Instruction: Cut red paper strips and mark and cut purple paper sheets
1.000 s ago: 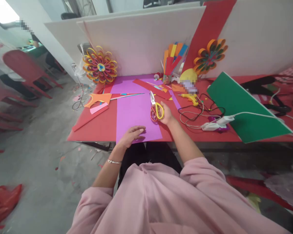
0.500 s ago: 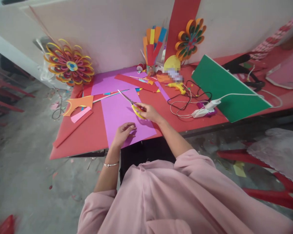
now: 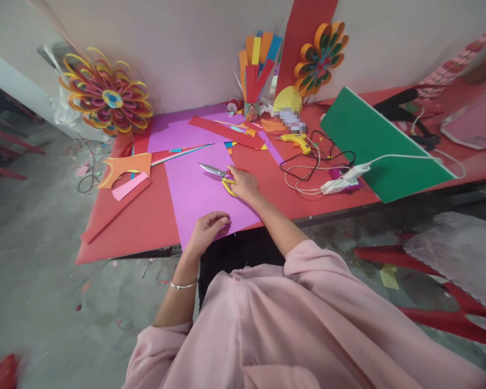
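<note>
My right hand is wrapped round the yellow handles of a pair of scissors. The blades point left over a purple paper sheet and look nearly closed. Near the sheet's front edge is my left hand, its fingers loosely bent and thumb a little apart, with nothing visible in it. Whether its fingertips touch the paper I cannot tell. Behind the sheet lie a red paper strip and small coloured scraps.
A yellow glue gun and a white power strip with tangled cords lie to the right, beside a green board. Paper flowers and a cup of paper strips stand at the back. Orange paper lies left.
My right hand and the scissors have lowered slightly toward me, and the blades have turned to point more to the left. My left hand has shifted a little toward the sheet's front edge.
</note>
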Available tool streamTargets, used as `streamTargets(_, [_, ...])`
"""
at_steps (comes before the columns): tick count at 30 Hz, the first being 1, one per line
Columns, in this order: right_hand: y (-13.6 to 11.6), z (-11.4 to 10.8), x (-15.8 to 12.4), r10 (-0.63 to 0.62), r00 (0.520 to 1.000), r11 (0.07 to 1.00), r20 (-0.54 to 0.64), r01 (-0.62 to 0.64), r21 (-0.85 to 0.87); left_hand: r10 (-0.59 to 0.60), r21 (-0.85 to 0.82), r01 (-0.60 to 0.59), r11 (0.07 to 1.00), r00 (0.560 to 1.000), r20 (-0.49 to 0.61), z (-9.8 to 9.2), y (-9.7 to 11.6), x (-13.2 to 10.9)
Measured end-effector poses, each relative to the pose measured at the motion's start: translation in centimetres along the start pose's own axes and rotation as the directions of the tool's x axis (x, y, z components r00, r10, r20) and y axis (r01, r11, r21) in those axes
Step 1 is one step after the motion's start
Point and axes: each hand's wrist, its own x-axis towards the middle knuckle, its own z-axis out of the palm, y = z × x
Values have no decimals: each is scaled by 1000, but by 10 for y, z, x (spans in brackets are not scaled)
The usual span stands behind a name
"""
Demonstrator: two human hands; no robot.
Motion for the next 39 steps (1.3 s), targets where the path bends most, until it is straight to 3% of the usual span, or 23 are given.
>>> streamTargets(6, [3,3,1,-26,998,1000,-53,26,-3,-164,-91,175,980,980,115,6,-30,-42])
streamTargets(9, [3,3,-1,-5,999,998,-53,8,59,-254,-288,265,920,964,76,20,-44,-49])
streamTargets(12, [5,-1,-9,52,997,967,-65,-34,253,-361,-489,347,801,930,69,32,-46,-46])
streamTargets(14, [9,-7,-18,82,993,880,-87,-32,473,-411,-550,365,752,911,42,37,-41,-43])
streamTargets(18, [17,-32,-46,159,987,522,32,-111,845,-444,-567,372,735,896,12,45,-26,-41])
streamTargets(21, [19,-56,-70,130,985,328,111,-148,933,-305,-679,170,714,949,-84,53,-13,-35])
streamTargets(23, [18,-67,-84,127,987,263,102,-132,956,-251,-760,13,649,947,-198,61,-4,-23])
streamTargets(27, [25,-72,-104,214,977,269,28,-86,959,-290,-823,-55,565,921,-261,80,12,-5])
streamTargets(32, [60,-63,-100,379,924,448,-57,-129,885,-207,-762,-87,641,937,-280,86,12,-27])
streamTargets(36, [63,-52,-71,353,921,329,163,-285,900,-248,-687,9,727,936,-251,72,-8,-56])
streamTargets(39, [42,-45,-48,267,940,361,213,-303,882,-188,-548,10,837,944,-270,59,-22,-71])
